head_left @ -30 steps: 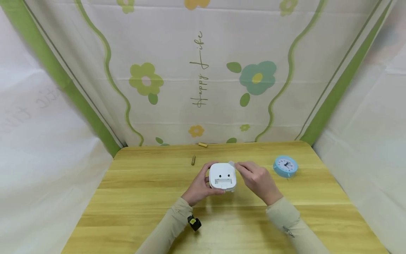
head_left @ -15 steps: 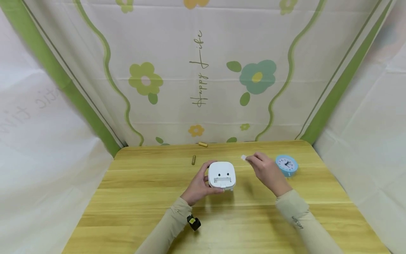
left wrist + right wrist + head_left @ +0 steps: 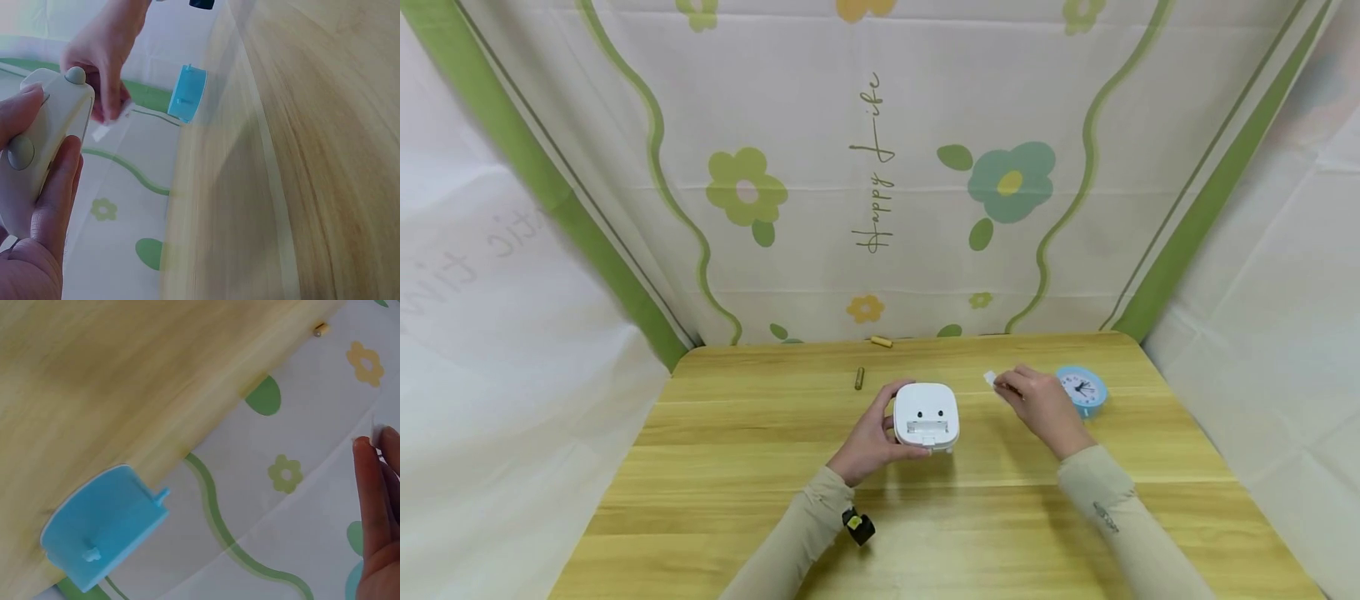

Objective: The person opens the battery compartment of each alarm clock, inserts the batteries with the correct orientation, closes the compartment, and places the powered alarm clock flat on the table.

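My left hand point(image 3: 871, 442) grips a white rounded-square device point(image 3: 927, 400) above the table, thumb along its lower edge. An open battery compartment and two dark round spots show on the face turned up to me. In the left wrist view the device point(image 3: 47, 137) has round grey knobs on its side. My right hand point(image 3: 1043, 408) pinches a small flat white piece point(image 3: 990, 378), perhaps the battery cover, to the right of the device and apart from it. Just beyond that hand stands a round light-blue alarm clock point(image 3: 1084, 392), partly hidden by it.
Two small batteries lie toward the back of the wooden table point(image 3: 737, 467): a dark gold battery point(image 3: 859, 378) and a yellowish battery point(image 3: 882, 342) at the back edge. Printed fabric point(image 3: 805, 267) hangs behind and at both sides. A black wrist strap point(image 3: 858, 527) sits by my left sleeve.
My right hand has drawn away from the device's upper right corner toward the blue clock, carrying the white piece. The left hand and the device stay nearly still.
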Available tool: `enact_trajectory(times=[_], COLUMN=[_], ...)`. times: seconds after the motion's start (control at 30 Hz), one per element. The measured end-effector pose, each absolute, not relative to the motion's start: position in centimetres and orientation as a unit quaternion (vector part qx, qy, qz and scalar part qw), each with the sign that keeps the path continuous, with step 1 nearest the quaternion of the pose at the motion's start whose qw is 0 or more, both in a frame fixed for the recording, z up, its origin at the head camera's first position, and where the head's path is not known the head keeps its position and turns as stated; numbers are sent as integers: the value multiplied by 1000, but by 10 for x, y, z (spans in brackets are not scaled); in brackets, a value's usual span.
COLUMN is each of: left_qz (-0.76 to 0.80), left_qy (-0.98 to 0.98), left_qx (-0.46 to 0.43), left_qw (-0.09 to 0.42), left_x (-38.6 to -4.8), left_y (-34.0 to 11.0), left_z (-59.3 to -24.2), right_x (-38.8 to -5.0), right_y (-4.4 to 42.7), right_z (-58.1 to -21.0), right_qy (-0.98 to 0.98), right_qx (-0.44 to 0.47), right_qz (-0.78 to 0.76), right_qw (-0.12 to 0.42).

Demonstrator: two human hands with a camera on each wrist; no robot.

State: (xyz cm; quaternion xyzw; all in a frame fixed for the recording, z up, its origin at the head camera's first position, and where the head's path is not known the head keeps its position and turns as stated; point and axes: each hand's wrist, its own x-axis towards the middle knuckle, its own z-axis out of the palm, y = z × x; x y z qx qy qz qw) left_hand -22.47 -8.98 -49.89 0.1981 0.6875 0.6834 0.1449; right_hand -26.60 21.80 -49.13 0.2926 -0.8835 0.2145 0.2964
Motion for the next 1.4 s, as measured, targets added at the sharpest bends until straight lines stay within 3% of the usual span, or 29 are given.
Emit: enact_trajectory(times=[0.33,0.97,1.4], left_qz=[680,680,684], left_qy=[688,686,683], left_qx=[211,213,214], left_qw=[143,149,139], left_x=[-224,-224,-226], left_y=[-93,-90,-94], left_z=[-497,-499,-499], right_x=[-273,-271,-275], right_y=[225,234,239], right_z=[-499,-518,-519], right_qy=[-928,-959,-956], right_qx=[226,222,233], right_qz=[224,174,175], right_qw=[192,11,-12])
